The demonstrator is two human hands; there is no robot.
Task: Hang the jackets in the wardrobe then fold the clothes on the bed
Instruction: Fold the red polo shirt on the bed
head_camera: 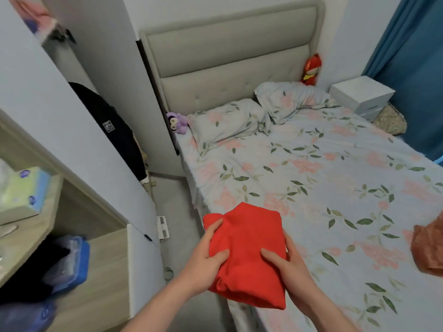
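Garment: folded red cloth (249, 255) — held above the bed's (311, 176) near left edge.
Hands: left (206, 255) and right (287, 267) grip its opposite sides.

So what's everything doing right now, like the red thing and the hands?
Red garment: folded into a bundle, held over the bed's edge.
Left hand: gripping the garment's left side.
Right hand: gripping its right side.
Black jacket: hanging in the wardrobe.
Orange-brown garment: crumpled on the bed.
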